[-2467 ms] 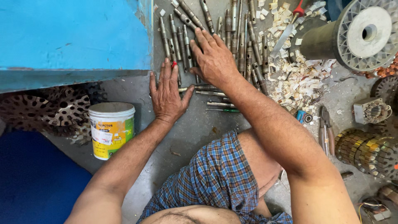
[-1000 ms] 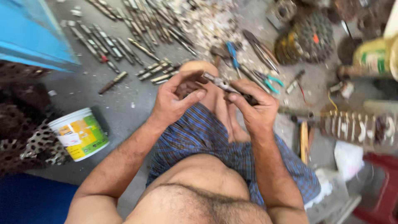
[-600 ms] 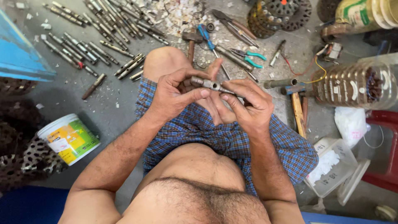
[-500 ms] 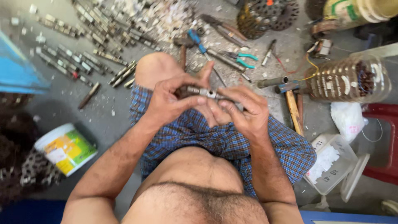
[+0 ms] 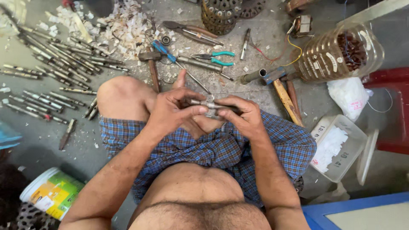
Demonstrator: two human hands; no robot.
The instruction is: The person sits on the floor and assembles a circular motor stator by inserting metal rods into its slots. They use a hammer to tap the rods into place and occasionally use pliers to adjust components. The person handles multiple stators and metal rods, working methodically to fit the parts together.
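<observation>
Both hands grip one short metal shaft (image 5: 209, 103) above the lap: left hand (image 5: 172, 111) pinches its left end, right hand (image 5: 240, 117) wraps the right. Loose shafts (image 5: 51, 64) litter the floor far left; pliers (image 5: 215, 57) beyond.

My fingers cover most of the metal shaft (image 5: 209, 103), so I can only see its middle and not its ends. The paint bucket (image 5: 50, 194) at near left is cut by the bottom edge, and the red stool (image 5: 390, 108) runs off the right edge.
</observation>
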